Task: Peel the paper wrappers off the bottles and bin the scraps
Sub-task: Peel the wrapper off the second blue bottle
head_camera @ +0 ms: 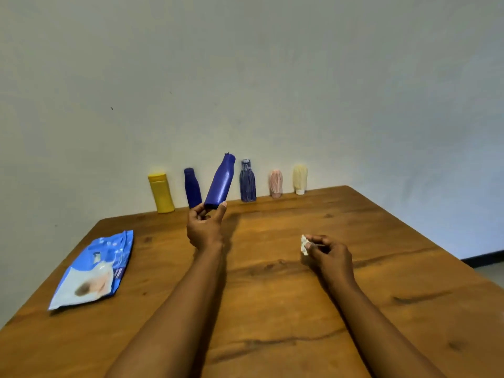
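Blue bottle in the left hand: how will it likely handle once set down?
Probably light: the left hand holds the blue bottle tilted, pinched only at its base. Tall and narrow, it may tip if nudged; its rounded body would likely roll.

Bare blue bottle [220, 184]: smooth, no wrapper, raised above the table at centre, tilted with its neck up and to the right; the left hand [204, 227] pinches its base. Scrap [304, 244]: small crumpled whitish paper, pinched in the right hand [328, 255], near right. Far row along the wall, left to right, all upright: yellow bottle [161, 192], bare; small blue bottle [192, 187], bare; striped bottle [247, 181], blue-and-white wrapper on; pink bottle [276, 184], wrapped; cream bottle [300, 179], wrapped, white end down.
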### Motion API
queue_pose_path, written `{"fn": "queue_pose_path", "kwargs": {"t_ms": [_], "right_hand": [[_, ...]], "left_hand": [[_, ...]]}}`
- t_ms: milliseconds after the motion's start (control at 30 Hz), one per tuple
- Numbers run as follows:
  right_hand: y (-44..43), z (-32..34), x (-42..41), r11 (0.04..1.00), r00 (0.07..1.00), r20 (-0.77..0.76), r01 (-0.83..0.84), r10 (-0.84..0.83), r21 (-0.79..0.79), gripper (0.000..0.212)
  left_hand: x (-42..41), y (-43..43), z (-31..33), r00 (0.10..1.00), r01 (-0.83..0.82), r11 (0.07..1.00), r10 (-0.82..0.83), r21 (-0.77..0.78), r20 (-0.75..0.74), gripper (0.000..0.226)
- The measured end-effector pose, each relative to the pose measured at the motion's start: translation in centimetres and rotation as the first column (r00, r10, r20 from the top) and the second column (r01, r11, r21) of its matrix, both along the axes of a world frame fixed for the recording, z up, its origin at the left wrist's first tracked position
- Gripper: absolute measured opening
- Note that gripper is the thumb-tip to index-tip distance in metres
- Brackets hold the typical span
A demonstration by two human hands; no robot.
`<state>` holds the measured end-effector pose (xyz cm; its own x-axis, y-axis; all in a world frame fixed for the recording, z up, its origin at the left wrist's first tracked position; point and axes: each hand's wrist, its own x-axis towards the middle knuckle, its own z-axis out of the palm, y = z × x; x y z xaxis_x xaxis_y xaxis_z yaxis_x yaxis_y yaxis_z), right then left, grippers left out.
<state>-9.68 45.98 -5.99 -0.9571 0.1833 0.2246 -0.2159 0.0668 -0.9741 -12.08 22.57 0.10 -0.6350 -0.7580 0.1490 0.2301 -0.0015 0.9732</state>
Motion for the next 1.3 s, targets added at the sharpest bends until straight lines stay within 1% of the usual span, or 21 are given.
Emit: {"fn": "queue_pose_path", "kwargs": {"t_ms": [67, 100, 233, 333, 433, 500, 633, 733, 900, 1133, 1300], "right_hand": [[-0.1, 0.0, -1.4, 1.000, 1.000, -0.012, -0.014, 0.014, -0.004, 0.022], [-0.1, 0.1, -2.3, 1.000, 1.000, -0.008, -0.021, 0.021, -0.009, 0.022], [0.1, 0.2, -4.3, 0.997, 0.998, -0.008, -0.069, 0.069, -0.037, 0.022], [0.1, 0.3, -5.3, 0.994, 0.995, 0.009, -0.096, 0.096, -0.046, 0.022], [0.2, 0.4, -5.6, 0.993, 0.994, 0.023, -0.107, 0.108, -0.050, 0.022], [0.2, 0.3, -5.7, 0.992, 0.993, 0.038, -0.108, 0.110, -0.067, 0.022], [0.2, 0.2, -5.8, 0.992, 0.992, 0.053, -0.111, 0.114, -0.051, 0.022], [0.2, 0.2, -5.8, 0.993, 0.992, 0.058, -0.111, 0.114, -0.048, 0.023], [0.3, 0.2, -5.9, 0.992, 0.989, 0.088, -0.113, 0.118, -0.057, 0.023], [0.2, 0.3, -6.0, 0.992, 0.988, 0.101, -0.111, 0.116, -0.055, 0.024], [0.2, 0.2, -6.1, 0.992, 0.988, 0.103, -0.111, 0.117, -0.061, 0.024]], "left_hand": [[-3.5, 0.0, -0.3, 0.999, -0.051, 0.997, 0.051, 0.056, 0.011, 0.045], [-5.4, -0.1, -0.6, 0.997, -0.075, 0.995, 0.073, 0.059, 0.023, 0.044], [-11.2, -1.4, -2.2, 0.981, -0.162, 0.987, 0.163, -0.011, 0.102, 0.046], [-13.9, -2.3, -3.3, 0.954, -0.194, 0.969, 0.223, -0.154, 0.200, 0.051], [-15.5, -2.8, -4.1, 0.923, -0.200, 0.935, 0.280, -0.292, 0.264, 0.053], [-16.3, -3.1, -4.5, 0.895, -0.190, 0.915, 0.311, -0.357, 0.321, 0.055], [-17.8, -3.4, -4.9, 0.831, -0.129, 0.877, 0.350, -0.463, 0.432, 0.060], [-18.8, -3.5, -4.7, 0.778, -0.107, 0.857, 0.388, -0.505, 0.494, 0.066], [-20.0, -3.9, -4.7, 0.720, -0.092, 0.840, 0.427, -0.534, 0.547, 0.070], [-20.8, -3.9, -4.6, 0.677, 0.009, 0.807, 0.430, -0.591, 0.597, 0.068], [-20.8, -4.0, -4.8, 0.648, 0.052, 0.784, 0.445, -0.619, 0.618, 0.073]]}}
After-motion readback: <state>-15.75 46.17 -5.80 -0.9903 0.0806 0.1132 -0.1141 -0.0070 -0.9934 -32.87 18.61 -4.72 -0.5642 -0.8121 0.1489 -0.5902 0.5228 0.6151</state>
